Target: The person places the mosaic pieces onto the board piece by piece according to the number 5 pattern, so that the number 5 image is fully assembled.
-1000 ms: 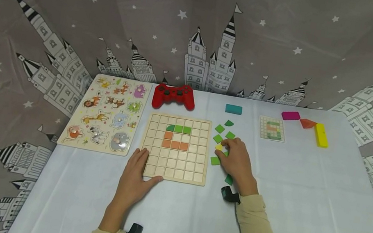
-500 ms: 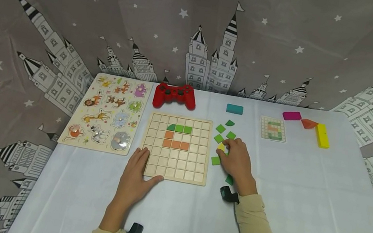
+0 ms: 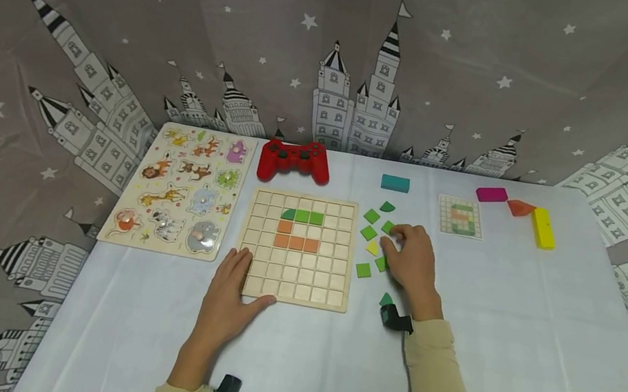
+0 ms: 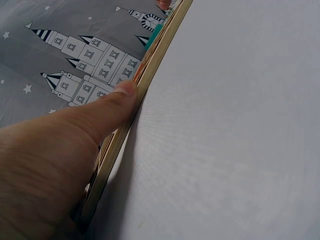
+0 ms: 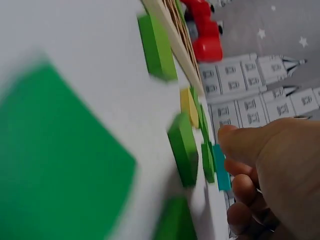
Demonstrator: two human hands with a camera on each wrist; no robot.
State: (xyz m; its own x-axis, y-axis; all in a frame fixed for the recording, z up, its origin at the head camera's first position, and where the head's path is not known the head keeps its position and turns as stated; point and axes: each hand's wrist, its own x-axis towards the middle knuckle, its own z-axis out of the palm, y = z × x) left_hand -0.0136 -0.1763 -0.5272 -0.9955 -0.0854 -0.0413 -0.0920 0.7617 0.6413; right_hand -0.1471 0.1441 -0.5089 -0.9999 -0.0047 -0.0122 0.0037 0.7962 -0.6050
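The wooden grid board [image 3: 299, 282] lies mid-table, with green tiles [image 3: 309, 217] and orange tiles [image 3: 296, 243] set in its cells. At its near left corner rests my left hand [image 3: 227, 296], fingers straight along the left side. The left thumb touches the near edge of the board, as the left wrist view also shows. My right hand [image 3: 412, 262] hovers at the loose pieces to the right, thumb and forefinger apart with nothing between them. Near its fingertips lie a yellow triangle [image 3: 372, 248] and green squares [image 3: 387, 226]. A dark green piece [image 5: 65, 155] looms large in the right wrist view.
Left of the board lies an animal puzzle [image 3: 178, 193]. A red game controller [image 3: 295, 162] and a teal block [image 3: 395, 183] sit behind. Farther right are a pattern card [image 3: 460, 216], a magenta block [image 3: 491, 194], an orange piece [image 3: 520, 208] and a yellow block [image 3: 543, 229].
My right hand has let go of the yellow triangle and moved slightly right and away from me, toward a green square. The triangle stays on the table. My left hand has not moved.
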